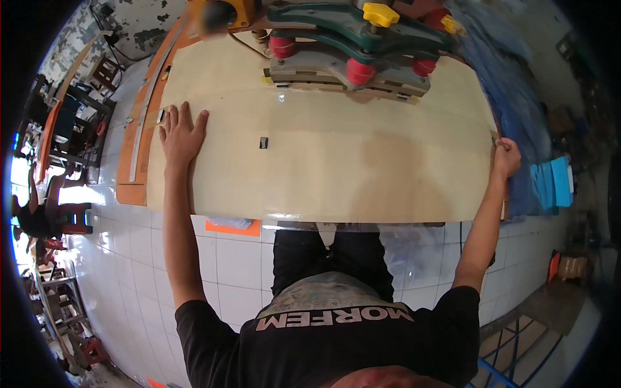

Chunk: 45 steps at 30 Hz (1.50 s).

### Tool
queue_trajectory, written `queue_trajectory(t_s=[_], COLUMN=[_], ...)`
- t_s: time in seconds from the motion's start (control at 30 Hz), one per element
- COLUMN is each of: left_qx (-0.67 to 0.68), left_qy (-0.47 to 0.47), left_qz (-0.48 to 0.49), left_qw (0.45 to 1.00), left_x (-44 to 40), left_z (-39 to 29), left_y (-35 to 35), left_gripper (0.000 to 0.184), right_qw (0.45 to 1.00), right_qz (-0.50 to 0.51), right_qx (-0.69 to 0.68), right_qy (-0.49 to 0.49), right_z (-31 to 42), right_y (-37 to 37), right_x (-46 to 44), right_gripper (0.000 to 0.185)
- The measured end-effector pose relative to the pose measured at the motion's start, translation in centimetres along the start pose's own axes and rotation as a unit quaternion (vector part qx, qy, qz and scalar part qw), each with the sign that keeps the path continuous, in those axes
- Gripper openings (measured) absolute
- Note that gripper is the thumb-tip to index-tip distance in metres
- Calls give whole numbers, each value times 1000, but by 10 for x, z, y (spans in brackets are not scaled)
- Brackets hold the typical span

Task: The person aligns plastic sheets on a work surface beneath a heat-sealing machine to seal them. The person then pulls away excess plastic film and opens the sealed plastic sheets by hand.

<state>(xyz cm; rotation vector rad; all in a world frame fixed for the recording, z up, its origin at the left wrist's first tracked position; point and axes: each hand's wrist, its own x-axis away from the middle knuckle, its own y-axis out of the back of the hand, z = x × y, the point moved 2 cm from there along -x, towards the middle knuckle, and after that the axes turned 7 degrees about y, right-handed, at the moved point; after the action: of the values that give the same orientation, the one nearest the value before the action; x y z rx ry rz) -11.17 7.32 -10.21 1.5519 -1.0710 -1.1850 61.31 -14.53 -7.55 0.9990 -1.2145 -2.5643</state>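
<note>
A large cream-coloured sheet [310,174] covers the work table in front of me, with a glossy strip along its near edge. My left hand [183,137] lies flat on the sheet's left side, palm down and fingers spread. At the right edge, my right hand [508,157] is closed, its fingers pinched at the sheet's border. A small dark piece [263,143] sits on the sheet, left of the middle. Just beyond the left fingertips is a small black-and-white piece [161,116].
A green machine head [362,39] with red knobs and a yellow knob stands over the far side. A metal ruler [147,103] lies on the orange board [132,193] at left. Blue plastic [517,123] hangs at right. A person [42,210] is far left, near stools.
</note>
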Motion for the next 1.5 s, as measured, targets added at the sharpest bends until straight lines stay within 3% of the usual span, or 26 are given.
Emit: queue_trajectory(t_s=[1.03,1.33,1.5], left_qx=[-2,1,21], left_qy=[0,0,6], left_qz=[10,-1,-5], left_qw=[1000,1000,1000], left_x=[1,1,-1], left_z=[-2,-1,5], left_y=[4,4,1], left_gripper=[74,75,76], right_qw=[1000,1000,995], right_qz=[7,-7,-61], right_qx=[6,14,51], right_qy=[-18,-2,63], right_z=[13,15,15], right_y=[9,13,13], right_x=[3,4,3], right_gripper=[14,12,11])
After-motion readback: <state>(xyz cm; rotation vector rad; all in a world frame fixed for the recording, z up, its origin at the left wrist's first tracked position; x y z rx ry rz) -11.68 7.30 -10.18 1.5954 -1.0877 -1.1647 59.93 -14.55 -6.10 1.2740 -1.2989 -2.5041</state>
